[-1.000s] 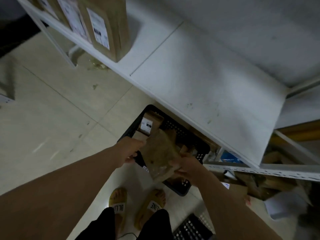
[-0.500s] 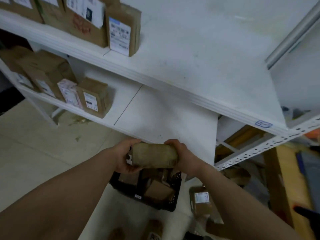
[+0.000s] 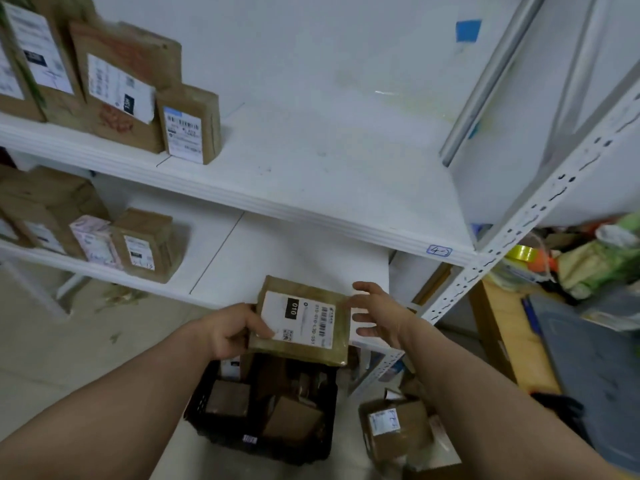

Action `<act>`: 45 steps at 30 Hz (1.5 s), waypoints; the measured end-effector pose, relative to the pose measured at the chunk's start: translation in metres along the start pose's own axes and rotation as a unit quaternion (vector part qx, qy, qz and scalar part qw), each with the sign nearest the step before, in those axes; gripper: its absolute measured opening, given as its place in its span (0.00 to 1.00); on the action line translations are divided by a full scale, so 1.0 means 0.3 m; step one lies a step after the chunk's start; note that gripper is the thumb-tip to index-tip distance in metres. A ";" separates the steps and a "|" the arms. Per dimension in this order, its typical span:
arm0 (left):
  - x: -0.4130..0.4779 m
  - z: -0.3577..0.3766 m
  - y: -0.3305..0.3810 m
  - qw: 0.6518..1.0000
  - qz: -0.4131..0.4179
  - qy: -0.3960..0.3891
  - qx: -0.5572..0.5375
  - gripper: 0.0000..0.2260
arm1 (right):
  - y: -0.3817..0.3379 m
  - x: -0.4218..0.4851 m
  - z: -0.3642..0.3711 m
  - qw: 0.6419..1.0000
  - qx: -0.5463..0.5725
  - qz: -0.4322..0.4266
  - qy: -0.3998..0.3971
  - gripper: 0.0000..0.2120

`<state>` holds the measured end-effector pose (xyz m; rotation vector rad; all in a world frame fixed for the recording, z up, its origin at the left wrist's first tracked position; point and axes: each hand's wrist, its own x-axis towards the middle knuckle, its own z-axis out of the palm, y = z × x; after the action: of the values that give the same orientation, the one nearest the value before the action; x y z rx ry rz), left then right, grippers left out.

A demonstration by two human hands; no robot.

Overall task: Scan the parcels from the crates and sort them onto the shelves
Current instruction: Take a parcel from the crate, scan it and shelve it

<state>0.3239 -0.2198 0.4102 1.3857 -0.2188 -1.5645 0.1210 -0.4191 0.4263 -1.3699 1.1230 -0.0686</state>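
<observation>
left arm: bare, reaching forward from lower left | left hand (image 3: 233,329): thumb over the near-left corner of the parcel (image 3: 304,344), fingers under it, gripping | right arm: bare, reaching from lower right | right hand (image 3: 379,317): fingers spread, relaxed, just beside the parcel's right edge — contact unclear

Brown parcel (image 3: 300,322), white label "010" up, above the black crate (image 3: 263,410).

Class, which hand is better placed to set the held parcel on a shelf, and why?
Left, probably. The left hand grips the parcel by its edge; the right hand is open beside it, holding nothing.
</observation>
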 end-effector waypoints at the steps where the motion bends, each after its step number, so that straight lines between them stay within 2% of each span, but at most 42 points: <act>1: 0.001 0.022 0.006 1.000 0.006 -0.012 0.014 0.26 | -0.003 -0.001 -0.030 1.000 -0.008 -0.006 -0.007 0.25; 3: 0.004 0.076 0.019 0.998 0.011 -0.037 0.046 0.28 | -0.005 -0.007 -0.092 0.999 -0.033 -0.020 -0.021 0.27; 7: 0.021 0.195 0.058 0.994 0.018 -0.068 0.078 0.24 | -0.007 -0.021 -0.207 0.996 -0.073 -0.032 -0.036 0.30; 10: 0.048 0.265 0.072 0.995 0.034 -0.065 0.073 0.33 | 0.006 -0.028 -0.283 0.996 -0.047 -0.025 -0.067 0.39; 14: 0.092 0.342 0.062 0.995 0.051 -0.071 0.041 0.35 | 0.049 -0.034 -0.378 0.993 0.001 -0.013 -0.115 0.41; 17: 0.125 0.408 0.046 0.992 0.040 -0.103 0.053 0.41 | 0.067 -0.041 -0.438 0.990 0.019 -0.011 -0.139 0.41; 19: 0.153 0.449 0.042 0.989 0.023 -0.113 0.095 0.39 | 0.067 -0.058 -0.471 0.992 -0.001 -0.015 -0.127 0.42; 20: 0.168 0.470 0.045 0.988 0.016 -0.094 0.123 0.39 | 0.066 -0.067 -0.487 0.993 -0.015 -0.015 -0.115 0.42; 23: 0.229 0.533 0.054 0.981 0.012 -0.005 0.195 0.51 | 0.080 -0.083 -0.547 0.996 -0.041 -0.009 -0.076 0.41; 25: 0.265 0.584 0.051 0.965 0.023 0.010 0.262 0.52 | 0.096 -0.087 -0.596 0.997 -0.034 -0.006 -0.068 0.42; 29: 0.320 0.694 0.028 0.930 0.038 0.009 0.366 0.52 | 0.125 -0.125 -0.704 0.998 -0.027 0.002 -0.060 0.45; 33: 0.372 0.865 0.000 0.892 0.052 -0.023 0.448 0.52 | 0.171 -0.136 -0.774 0.993 -0.095 0.010 -0.069 0.46; 36: 0.418 0.984 -0.040 0.867 0.035 -0.060 0.493 0.47 | 0.224 -0.125 -0.815 0.992 -0.098 0.020 -0.078 0.47; 38: 0.451 1.042 -0.064 0.851 0.023 -0.048 0.522 0.43 | 0.260 -0.130 -0.850 0.993 -0.096 0.017 -0.070 0.45; 43: 0.518 1.179 -0.126 0.878 0.012 0.009 0.478 0.38 | 0.391 -0.135 -0.977 0.995 -0.073 -0.006 0.064 0.38; 45: 0.541 1.225 -0.151 0.891 0.011 0.034 0.452 0.36 | 0.451 -0.141 -1.039 0.990 -0.051 -0.002 0.128 0.32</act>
<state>0.0187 -0.4847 0.3945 2.1195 -1.0139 -1.4304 -0.1798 -0.5812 0.4064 -1.4836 1.3524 -0.1981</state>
